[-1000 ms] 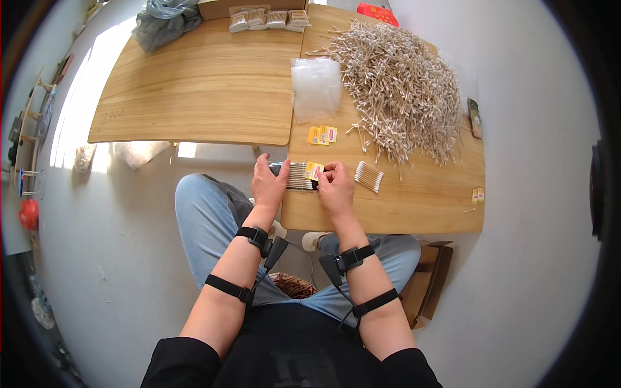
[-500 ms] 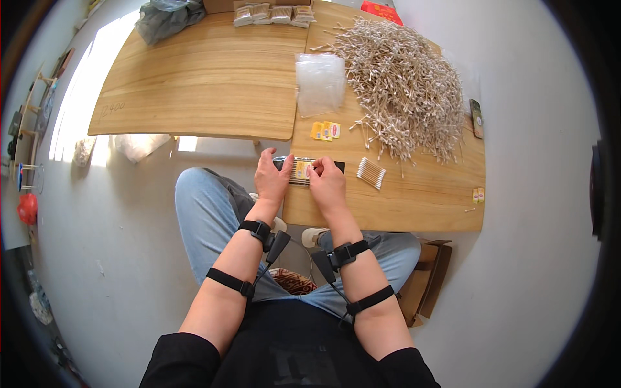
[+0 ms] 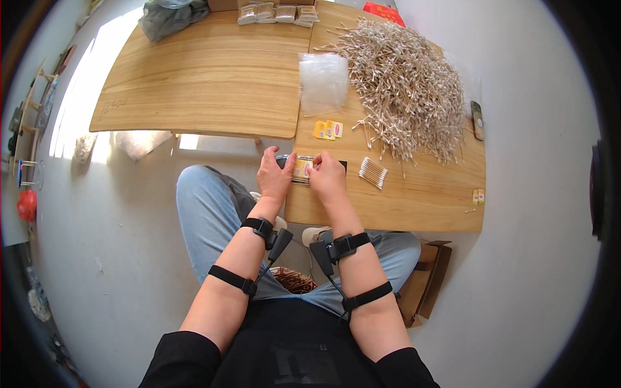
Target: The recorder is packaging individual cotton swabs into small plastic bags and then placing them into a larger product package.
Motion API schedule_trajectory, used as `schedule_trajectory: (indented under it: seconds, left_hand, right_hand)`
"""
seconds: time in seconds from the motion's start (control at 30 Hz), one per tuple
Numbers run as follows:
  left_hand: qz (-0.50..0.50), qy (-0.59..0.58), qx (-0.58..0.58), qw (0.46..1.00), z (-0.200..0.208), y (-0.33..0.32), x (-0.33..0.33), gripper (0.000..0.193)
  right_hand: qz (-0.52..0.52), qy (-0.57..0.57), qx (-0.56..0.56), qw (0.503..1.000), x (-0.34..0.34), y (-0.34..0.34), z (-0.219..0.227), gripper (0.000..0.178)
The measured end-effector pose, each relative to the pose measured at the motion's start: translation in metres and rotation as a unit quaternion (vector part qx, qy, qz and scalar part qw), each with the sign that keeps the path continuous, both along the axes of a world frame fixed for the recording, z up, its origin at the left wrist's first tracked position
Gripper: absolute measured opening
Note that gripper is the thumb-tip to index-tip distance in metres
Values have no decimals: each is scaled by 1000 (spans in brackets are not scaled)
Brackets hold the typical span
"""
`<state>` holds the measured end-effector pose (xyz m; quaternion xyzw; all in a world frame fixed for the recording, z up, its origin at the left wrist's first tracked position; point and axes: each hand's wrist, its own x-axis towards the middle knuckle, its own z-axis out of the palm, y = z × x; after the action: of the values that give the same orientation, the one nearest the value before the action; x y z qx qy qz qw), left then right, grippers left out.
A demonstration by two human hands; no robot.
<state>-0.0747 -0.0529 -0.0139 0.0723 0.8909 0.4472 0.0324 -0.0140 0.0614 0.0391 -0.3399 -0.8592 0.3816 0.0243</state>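
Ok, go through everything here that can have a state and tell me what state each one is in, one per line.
Left hand: gripping the small packet's left end.
Right hand: gripping its right end.
Small packet: held at the table edge, yellow label up.
Cotton swab heap: loose, spread out.
Small swab bundle: lying flat, apart from the heap.
Clear bags: stacked flat.
Yellow labels: lying loose.

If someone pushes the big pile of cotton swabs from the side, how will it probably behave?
The pile of cotton swabs would likely scatter: the sticks lie loose and crisscrossed. Being thin and round, strays may roll on the table. Each looks very light.
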Motion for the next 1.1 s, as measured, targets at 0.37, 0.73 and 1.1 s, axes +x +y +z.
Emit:
schedule_trajectory:
  seconds: [0.37, 0.73, 1.1]
  left_hand:
    - [-9, 24, 28, 999, -6, -1, -1, 52]
    - [56, -65, 150, 985, -20, -7, -17, 42]
    - [13, -35, 143, 989, -8, -2, -10, 41]
  right_hand:
    - [63, -67, 55, 994, -8, 7, 12, 29]
    - [213, 4, 322, 923, 47, -2, -19, 83]
    - [212, -51, 321, 922, 44, -7, -20, 90]
